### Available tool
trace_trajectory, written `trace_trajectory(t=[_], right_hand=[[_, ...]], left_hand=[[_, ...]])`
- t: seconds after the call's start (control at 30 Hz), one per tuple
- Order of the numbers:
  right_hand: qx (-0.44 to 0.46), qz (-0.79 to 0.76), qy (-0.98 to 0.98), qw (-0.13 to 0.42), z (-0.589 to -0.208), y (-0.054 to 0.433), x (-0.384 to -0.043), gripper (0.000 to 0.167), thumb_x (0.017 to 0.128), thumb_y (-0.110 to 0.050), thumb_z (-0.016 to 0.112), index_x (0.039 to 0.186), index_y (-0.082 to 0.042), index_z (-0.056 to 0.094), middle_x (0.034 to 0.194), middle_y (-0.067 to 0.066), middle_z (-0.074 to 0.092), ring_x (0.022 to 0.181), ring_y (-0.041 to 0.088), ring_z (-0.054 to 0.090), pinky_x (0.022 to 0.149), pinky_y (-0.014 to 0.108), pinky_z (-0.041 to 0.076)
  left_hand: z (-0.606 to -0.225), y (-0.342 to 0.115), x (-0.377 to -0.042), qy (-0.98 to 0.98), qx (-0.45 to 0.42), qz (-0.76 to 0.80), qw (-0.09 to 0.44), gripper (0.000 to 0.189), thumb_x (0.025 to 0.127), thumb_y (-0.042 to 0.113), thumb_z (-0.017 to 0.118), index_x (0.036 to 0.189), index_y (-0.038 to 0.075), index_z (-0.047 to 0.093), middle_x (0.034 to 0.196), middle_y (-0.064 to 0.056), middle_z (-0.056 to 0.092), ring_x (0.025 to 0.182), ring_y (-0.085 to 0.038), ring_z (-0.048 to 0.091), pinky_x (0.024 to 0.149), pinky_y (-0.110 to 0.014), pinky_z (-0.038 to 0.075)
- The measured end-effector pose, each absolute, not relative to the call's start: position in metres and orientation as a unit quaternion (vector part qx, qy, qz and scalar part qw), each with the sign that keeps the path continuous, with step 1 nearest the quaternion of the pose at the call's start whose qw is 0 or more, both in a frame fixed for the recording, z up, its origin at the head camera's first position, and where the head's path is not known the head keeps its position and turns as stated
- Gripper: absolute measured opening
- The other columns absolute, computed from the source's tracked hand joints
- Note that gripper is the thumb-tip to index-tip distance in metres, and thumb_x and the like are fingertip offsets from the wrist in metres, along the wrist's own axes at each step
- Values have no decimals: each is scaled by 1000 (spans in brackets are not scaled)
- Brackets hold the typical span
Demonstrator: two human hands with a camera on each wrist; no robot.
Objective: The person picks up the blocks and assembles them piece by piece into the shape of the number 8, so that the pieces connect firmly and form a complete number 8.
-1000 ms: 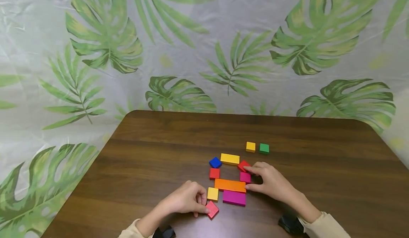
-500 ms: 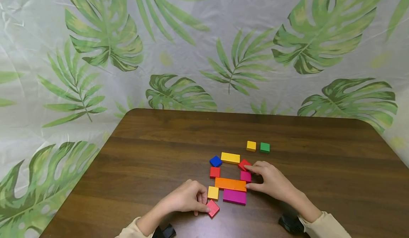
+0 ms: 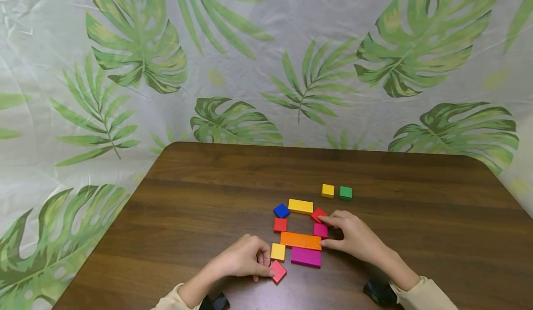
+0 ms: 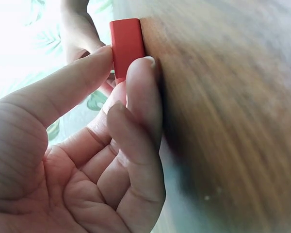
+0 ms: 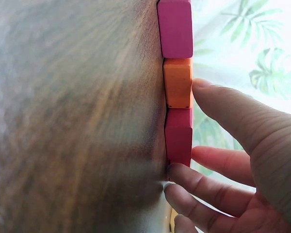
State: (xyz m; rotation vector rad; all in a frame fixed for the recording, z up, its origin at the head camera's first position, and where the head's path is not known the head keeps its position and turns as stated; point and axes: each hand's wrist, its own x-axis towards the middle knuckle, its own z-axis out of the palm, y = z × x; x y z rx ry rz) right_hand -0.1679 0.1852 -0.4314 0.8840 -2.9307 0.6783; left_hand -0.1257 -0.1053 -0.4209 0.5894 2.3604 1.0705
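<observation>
Pinkish-red block [image 3: 278,272], right at the tips of the left hand [image 3: 245,257]: thumb on top, a fingertip against its side, a proper pinch, and the block down at the table [image 3: 233,199]. Just beyond those fingers sits the yellow square [image 3: 278,251], and there's the danger: one stray knuckle, I'd say, and it's shoved out of line. Over to the right hand [image 3: 354,238], loose-fingered, gripping nothing: thumb touching the end of the orange bar [image 3: 300,241], forefinger at the skewed red block [image 3: 317,214], a small magenta block [image 3: 320,230] between the two. Lean too hard with that thumb and the orange bar could slide, perhaps dragging the purple bar [image 3: 306,257] too; a twitch of the forefinger might spin the red one (it sits at an angle, after all). And what can't I see? The left hand's lower fingers are tucked underneath, and from its wrist the yellow square doesn't show at all. From the right wrist, fingertips obscure the skewed red block, the purple bar runs off the top, and whether that thumb presses or merely rests, I can't tell.
</observation>
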Motion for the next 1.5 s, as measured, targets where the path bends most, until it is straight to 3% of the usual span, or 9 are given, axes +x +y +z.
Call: trace_trajectory(t=[0.93, 1.07, 1.27, 1.37, 1.5], right_hand=[[284, 211, -935, 3, -432, 188, -170, 55, 75, -39, 75, 120, -8, 64, 94, -5, 60, 81, 6, 51, 68, 20, 46], [287, 211, -934, 9, -433, 188, -170, 55, 74, -38, 76, 119, -8, 65, 93, -5, 60, 81, 6, 51, 68, 20, 46], [291, 215, -932, 7, -432, 188, -169, 54, 75, -37, 76, 119, -8, 65, 92, -5, 60, 80, 5, 50, 67, 19, 44], [292, 218, -931, 10, -432, 188, -169, 55, 75, -39, 75, 119, -8, 65, 93, -6, 60, 81, 6, 50, 68, 19, 45], [295, 220, -930, 12, -433, 187, -169, 55, 76, -40, 74, 119, -8, 64, 93, -5, 60, 80, 6, 50, 67, 19, 45]], left_hand=[[-419, -106, -129, 869, 222, 376, 234, 25, 77, 24, 76, 62, 13, 60, 49, 6, 54, 40, -7, 55, 43, -15, 34], [-416, -109, -131, 875, 228, 375, 205, 25, 79, 26, 75, 63, 13, 61, 50, 2, 58, 41, -6, 55, 46, -15, 38], [-413, -108, -142, 897, 252, 350, 100, 12, 76, 18, 77, 76, 11, 67, 67, 1, 64, 55, 1, 51, 54, -15, 43], [-414, -105, -148, 909, 257, 324, 47, 15, 75, 17, 78, 85, 10, 70, 78, 0, 63, 63, -3, 50, 58, -15, 41], [-415, -99, -156, 920, 252, 299, 15, 22, 75, 19, 78, 94, 10, 72, 86, -1, 63, 73, -9, 52, 63, -17, 41]])
